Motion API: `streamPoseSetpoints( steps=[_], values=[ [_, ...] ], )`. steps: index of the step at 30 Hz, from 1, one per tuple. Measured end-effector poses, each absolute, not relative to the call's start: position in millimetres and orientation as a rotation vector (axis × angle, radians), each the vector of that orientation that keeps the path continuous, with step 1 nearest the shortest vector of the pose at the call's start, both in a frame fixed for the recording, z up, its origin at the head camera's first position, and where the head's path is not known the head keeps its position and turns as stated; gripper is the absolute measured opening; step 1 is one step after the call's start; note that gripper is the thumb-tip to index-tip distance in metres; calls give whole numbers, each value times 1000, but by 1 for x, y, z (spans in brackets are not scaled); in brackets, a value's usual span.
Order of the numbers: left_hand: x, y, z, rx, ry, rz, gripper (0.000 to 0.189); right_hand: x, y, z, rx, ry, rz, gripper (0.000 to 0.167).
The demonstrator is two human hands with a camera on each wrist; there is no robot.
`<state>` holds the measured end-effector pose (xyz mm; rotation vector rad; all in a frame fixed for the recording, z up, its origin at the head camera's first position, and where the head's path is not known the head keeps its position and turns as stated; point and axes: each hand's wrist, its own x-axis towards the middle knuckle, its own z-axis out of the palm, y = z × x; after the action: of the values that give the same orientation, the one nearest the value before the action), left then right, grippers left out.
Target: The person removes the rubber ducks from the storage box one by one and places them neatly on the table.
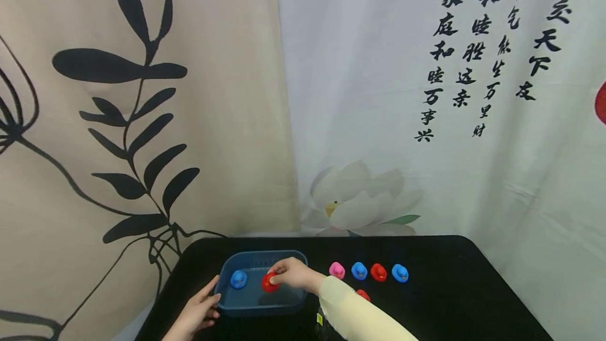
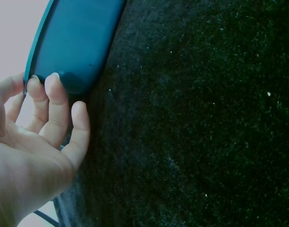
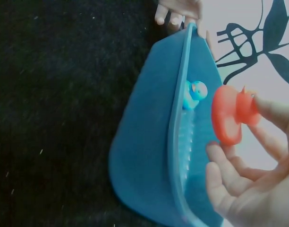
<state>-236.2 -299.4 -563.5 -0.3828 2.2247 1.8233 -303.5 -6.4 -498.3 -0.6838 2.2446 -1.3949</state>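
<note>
My right hand (image 1: 295, 273) pinches a red rubber duck (image 3: 227, 116) by its head between thumb and fingers. The red duck is held over the blue plastic tray (image 1: 260, 309). Inside the tray, toward its left end, sits a blue rubber duck (image 1: 239, 279). At the tray's left end my left hand (image 1: 199, 309) grips the rim, its thumb and fingertips on either side of the edge in the left wrist view. The lower fingers of that left hand (image 2: 50, 127) are bent loosely away from the tray.
Right of the tray on the black table (image 1: 426, 299) is a row of ducks: a pink duck (image 1: 336, 270), a blue duck (image 1: 359, 271), a red duck (image 1: 379, 272) and another blue duck (image 1: 400, 273). Another red duck (image 1: 363, 294) is partly hidden by the right sleeve (image 1: 355, 312). A printed curtain hangs behind.
</note>
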Motion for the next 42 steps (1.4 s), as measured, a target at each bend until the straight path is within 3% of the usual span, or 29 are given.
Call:
streamPoseSetpoints(
  steps=[42],
  values=[
    [-241, -300, -566, -389, 2269, 1748, 67, -293, 179, -456, -655, 2495, -1354, 21]
  ],
)
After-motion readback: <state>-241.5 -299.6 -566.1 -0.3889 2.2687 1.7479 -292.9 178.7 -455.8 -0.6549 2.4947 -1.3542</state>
